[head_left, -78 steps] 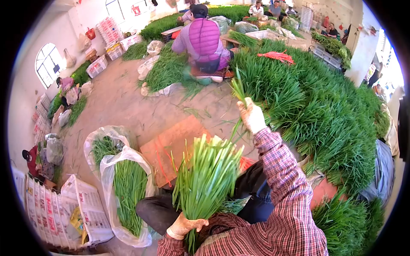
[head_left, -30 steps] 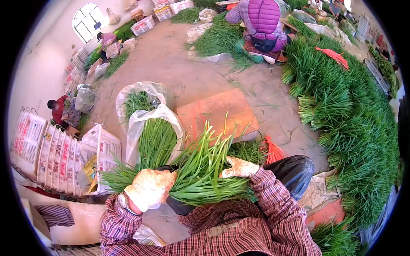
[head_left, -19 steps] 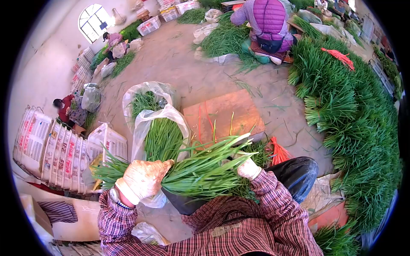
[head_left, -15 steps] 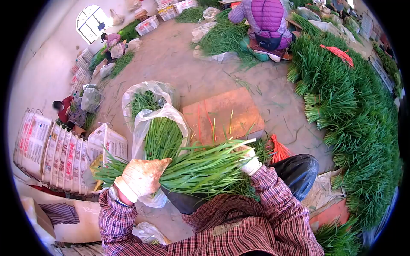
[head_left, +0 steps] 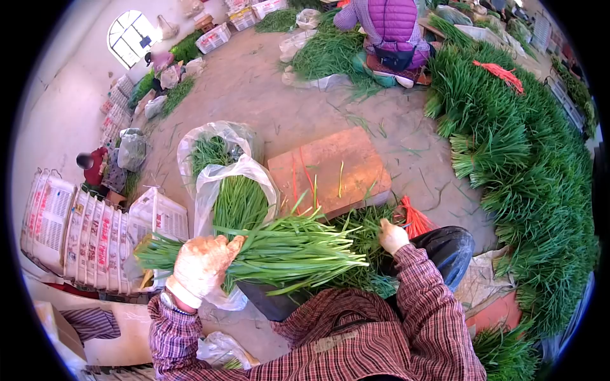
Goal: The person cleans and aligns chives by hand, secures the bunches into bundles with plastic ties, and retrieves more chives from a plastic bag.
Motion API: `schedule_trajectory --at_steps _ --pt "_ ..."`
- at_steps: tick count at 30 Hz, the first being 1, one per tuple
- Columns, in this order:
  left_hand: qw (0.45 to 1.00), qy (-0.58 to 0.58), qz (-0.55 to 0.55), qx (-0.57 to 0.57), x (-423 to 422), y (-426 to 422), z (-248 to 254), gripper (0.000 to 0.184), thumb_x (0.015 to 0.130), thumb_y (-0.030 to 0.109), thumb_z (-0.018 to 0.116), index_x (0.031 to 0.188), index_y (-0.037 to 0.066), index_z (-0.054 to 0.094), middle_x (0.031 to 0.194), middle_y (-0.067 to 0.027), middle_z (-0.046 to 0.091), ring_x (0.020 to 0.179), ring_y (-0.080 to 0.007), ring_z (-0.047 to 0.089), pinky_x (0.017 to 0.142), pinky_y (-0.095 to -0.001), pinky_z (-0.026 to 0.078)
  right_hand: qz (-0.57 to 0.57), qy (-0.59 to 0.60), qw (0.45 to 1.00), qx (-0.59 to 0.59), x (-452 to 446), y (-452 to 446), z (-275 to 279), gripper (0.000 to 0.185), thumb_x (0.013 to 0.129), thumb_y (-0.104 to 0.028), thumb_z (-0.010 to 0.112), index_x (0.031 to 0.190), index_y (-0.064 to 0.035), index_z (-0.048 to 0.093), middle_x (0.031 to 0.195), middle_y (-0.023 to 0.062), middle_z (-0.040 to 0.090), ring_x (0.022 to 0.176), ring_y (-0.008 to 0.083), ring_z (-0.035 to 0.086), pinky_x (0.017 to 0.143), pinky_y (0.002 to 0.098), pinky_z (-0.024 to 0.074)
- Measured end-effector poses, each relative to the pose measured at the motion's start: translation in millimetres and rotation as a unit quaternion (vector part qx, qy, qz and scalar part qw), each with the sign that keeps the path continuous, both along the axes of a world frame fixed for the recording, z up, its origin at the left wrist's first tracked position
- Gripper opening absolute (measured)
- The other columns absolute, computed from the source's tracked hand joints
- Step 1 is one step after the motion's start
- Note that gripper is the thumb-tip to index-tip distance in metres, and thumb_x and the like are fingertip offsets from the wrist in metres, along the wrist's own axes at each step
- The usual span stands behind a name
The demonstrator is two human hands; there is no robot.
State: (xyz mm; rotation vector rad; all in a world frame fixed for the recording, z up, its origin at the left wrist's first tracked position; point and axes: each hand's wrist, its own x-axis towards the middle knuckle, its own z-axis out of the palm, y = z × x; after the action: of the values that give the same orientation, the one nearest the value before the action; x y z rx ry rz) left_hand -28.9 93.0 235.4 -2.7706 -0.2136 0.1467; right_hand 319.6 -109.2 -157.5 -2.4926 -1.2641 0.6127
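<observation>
My gloved left hand (head_left: 206, 260) is wrapped round a bundle of long green stalks (head_left: 286, 251) that lies sideways over my lap. The pale cut ends of the bundle point right. My gloved right hand (head_left: 393, 236) is apart from the bundle, above loose greens (head_left: 362, 232) by my knee; its fingers are bent together, and what they hold, if anything, is too small to make out. Beyond the bundle sits a wooden board (head_left: 330, 168) with red strips and stray stalks on it. A clump of red strips (head_left: 414, 219) lies just right of my right hand.
Open plastic bags of greens (head_left: 240, 203) stand ahead on the left, beside stacked white crates (head_left: 95, 238). Bundled greens (head_left: 521, 146) form a long heap on the right. A person in a purple vest (head_left: 395, 32) sits ahead; other people sit at the far left.
My right hand has left the cut ends of the bundle and moved right, toward the red strips. My left hand keeps its hold on the bundle, now a little lower.
</observation>
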Motion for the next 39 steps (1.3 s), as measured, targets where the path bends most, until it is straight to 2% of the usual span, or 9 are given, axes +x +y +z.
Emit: schedule_trajectory --at_steps 4,6,9,14,19,23,27,34,39 --pt "0.989 0.069 0.025 0.130 -6 5 4 0.056 0.081 0.011 0.065 0.135 0.024 0.060 0.076 0.0004 0.055 0.069 -0.0174 0.060 0.059 -0.0343 0.046 0.014 0.110 0.983 -0.148 9 -16 74 0.062 0.097 -0.059 0.052 0.132 -0.0071 0.055 0.125 0.0239 0.066 0.120 0.0384 0.062 0.102 0.0473 0.0477" --pt "0.990 0.071 0.030 0.121 -11 9 1 0.067 0.071 0.010 0.070 0.136 0.023 0.060 0.083 -0.0004 0.057 0.078 -0.0198 0.060 0.063 -0.0368 0.046 0.024 0.186 0.980 0.062 15 -14 87 0.082 0.094 -0.069 0.051 0.146 -0.0044 0.046 0.144 0.0233 0.054 0.135 0.0354 0.051 0.110 0.0418 0.0416" --pt "0.991 0.042 0.001 0.124 -9 9 2 0.064 0.074 0.010 0.067 0.136 0.024 0.060 0.081 0.0003 0.056 0.076 -0.0190 0.060 0.062 -0.0360 0.044 0.060 0.330 0.934 0.120 14 8 160 0.089 0.093 -0.070 0.054 0.152 -0.0045 0.040 0.153 0.0182 0.047 0.141 0.0306 0.046 0.116 0.0376 0.0360" --pt "0.990 0.027 -0.031 0.139 1 10 -3 0.053 0.083 0.017 0.063 0.135 0.029 0.062 0.076 0.0035 0.052 0.066 -0.0148 0.055 0.057 -0.0326 0.043 0.247 0.193 0.919 0.238 -46 43 245 0.093 0.088 -0.067 0.063 0.152 -0.0028 0.040 0.151 0.0249 0.045 0.144 0.0358 0.041 0.120 0.0413 0.0304" --pt "0.988 -0.004 -0.040 0.148 5 2 3 0.065 0.078 0.011 0.064 0.141 0.026 0.059 0.075 0.0028 0.052 0.069 -0.0171 0.056 0.060 -0.0335 0.044 0.272 0.173 0.875 0.361 -84 80 229 0.047 0.093 -0.048 0.067 0.119 -0.0091 0.069 0.124 0.0111 0.067 0.121 0.0312 0.060 0.110 0.0439 0.0406" --pt "0.987 0.027 -0.016 0.157 -3 6 -5 0.070 0.079 0.011 0.065 0.146 0.025 0.053 0.076 0.0031 0.053 0.068 -0.0172 0.055 0.060 -0.0341 0.044 0.241 0.044 0.850 0.466 -87 80 221 0.023 0.092 -0.030 0.071 0.105 -0.0110 0.068 0.096 0.0064 0.072 0.094 0.0314 0.069 0.097 0.0431 0.0489" --pt "0.989 0.046 0.002 0.138 0 4 -8 0.070 0.082 0.012 0.063 0.150 0.023 0.048 0.081 0.0015 0.054 0.068 -0.0176 0.053 0.059 -0.0343 0.044 0.179 0.079 0.893 0.405 -83 77 233 0.021 0.090 -0.022 0.070 0.107 -0.0109 0.064 0.093 0.0120 0.070 0.083 0.0356 0.068 0.074 0.0457 0.0537" --pt "0.992 0.026 -0.005 0.125 8 2 -4 0.069 0.085 0.013 0.061 0.152 0.020 0.045 0.085 0.0003 0.054 0.070 -0.0180 0.054 0.060 -0.0347 0.045 0.151 0.000 0.903 0.402 -67 75 210 0.037 0.084 -0.019 0.074 0.118 -0.0114 0.063 0.101 0.0095 0.072 0.090 0.0313 0.070 0.080 0.0404 0.0556" --pt "0.995 0.044 0.064 0.070 -8 9 0 0.099 0.064 0.007 0.070 0.157 0.019 0.038 0.085 -0.0013 0.057 0.076 -0.0217 0.059 0.068 -0.0375 0.046 0.038 0.029 0.958 0.283 -22 51 155 0.052 0.089 -0.027 0.070 0.136 -0.0095 0.057 0.118 0.0117 0.070 0.104 0.0301 0.069 0.094 0.0432 0.0530"
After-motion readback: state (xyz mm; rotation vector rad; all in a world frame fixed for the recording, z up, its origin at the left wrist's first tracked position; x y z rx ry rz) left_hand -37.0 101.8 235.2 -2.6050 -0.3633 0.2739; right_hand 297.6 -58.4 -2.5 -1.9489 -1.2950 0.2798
